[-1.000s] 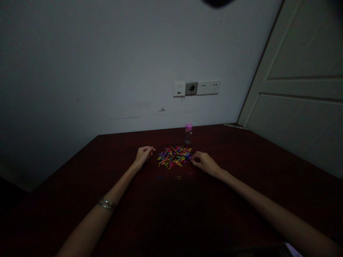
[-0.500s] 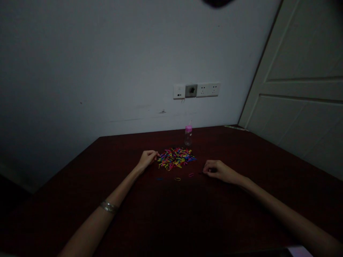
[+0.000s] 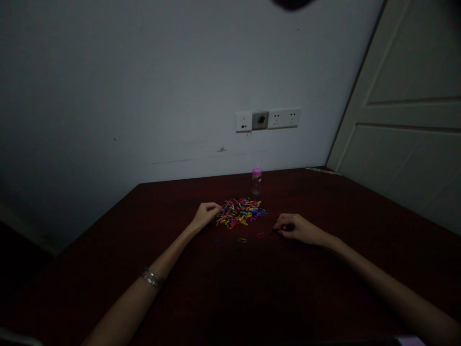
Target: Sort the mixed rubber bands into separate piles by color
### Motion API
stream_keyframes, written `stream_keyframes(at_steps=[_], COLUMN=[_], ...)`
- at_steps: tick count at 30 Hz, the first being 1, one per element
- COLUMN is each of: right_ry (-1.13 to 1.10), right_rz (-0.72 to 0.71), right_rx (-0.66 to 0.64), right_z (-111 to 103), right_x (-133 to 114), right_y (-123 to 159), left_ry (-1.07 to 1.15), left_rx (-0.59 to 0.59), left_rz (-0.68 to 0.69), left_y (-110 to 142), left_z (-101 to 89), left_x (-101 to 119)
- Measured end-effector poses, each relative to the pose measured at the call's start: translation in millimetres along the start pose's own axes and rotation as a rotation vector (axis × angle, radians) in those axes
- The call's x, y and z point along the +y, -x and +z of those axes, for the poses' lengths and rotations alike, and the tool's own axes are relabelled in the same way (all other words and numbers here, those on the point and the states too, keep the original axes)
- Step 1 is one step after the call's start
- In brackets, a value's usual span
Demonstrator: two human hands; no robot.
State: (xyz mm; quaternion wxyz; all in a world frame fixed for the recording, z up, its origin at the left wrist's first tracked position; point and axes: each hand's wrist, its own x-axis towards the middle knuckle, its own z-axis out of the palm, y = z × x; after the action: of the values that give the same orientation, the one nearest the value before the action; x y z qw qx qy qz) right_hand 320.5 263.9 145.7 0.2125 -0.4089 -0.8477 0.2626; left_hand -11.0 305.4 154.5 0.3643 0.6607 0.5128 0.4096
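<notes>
A pile of small colourful loops (image 3: pixel 240 212), which look like rubber bands, lies on the dark red table. My left hand (image 3: pixel 207 214) touches the pile's left edge, thumb and fingers pinched together; whatever is between them is hidden. To the right of the pile, my right hand (image 3: pixel 291 226) rests low over the table with its fingertips closed. Something small and dark is at those fingertips, too dim to name. In front of the pile, a blue loop (image 3: pixel 217 240), a yellow loop (image 3: pixel 242 240) and a pink loop (image 3: pixel 261 235) lie apart in a row.
Behind the pile stands a clear bottle (image 3: pixel 256 185) with a pink lid (image 3: pixel 257 171). The table (image 3: pixel 230 293) meets a pale wall with a row of sockets (image 3: pixel 284 118). A panelled door (image 3: pixel 406 139) is on the right. The light is dim.
My left hand has shifted slightly right, closer against the pile. My right hand stays almost in place, fingertips still together. The whole view has shifted a little.
</notes>
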Motion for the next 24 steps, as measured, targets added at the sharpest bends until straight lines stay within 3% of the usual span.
stream_keyframes(at_steps=[10,19,24], right_ry=[-0.061,-0.060,-0.059], right_rz=[0.025,-0.059,-0.033], right_rx=[0.024,0.165,0.219], right_z=[-11.6,-24.6,-15.8], right_x=[-1.4,-27.6,-20.8], right_y=[-1.6,-33.4,-33.4], left_ry=[-0.174,-0.441,-0.573], left_rx=[0.047,-0.284,-0.342], left_rz=[0.221,0.402,0.392], left_y=[3.1,-7.9,-15.6], left_z=[8.7,34.1,40.0], left_x=[10.5,38.5,40.5])
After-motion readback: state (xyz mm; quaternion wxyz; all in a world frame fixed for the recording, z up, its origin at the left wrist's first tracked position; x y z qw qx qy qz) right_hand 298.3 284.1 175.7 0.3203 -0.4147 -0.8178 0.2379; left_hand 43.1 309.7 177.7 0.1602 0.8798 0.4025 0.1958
